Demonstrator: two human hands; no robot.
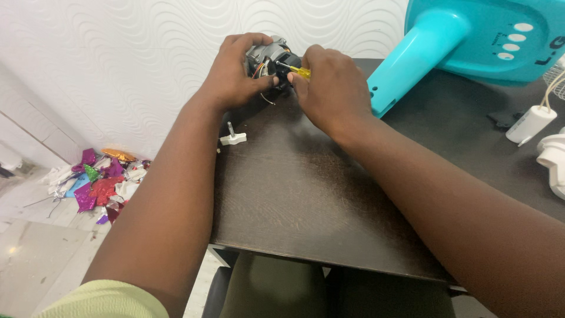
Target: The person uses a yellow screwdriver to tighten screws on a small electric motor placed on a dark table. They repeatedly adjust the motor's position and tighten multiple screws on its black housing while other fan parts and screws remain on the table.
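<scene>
Both hands meet at the small motor (268,59): left hand (235,73) curls its fingers around it, right hand (332,88) pinches a yellow-handled screwdriver (297,70) against it.

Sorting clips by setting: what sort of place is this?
Probably a home room used for repairs: a dark table holds a teal fan base, a small motor is being worked on, and foil scraps litter the floor.

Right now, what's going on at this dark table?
A person steadies a small grey metal motor at the far edge of the dark wooden table with the left hand. The right hand works a yellow-handled screwdriver into it. A turquoise plastic fan base lies alongside.
</scene>
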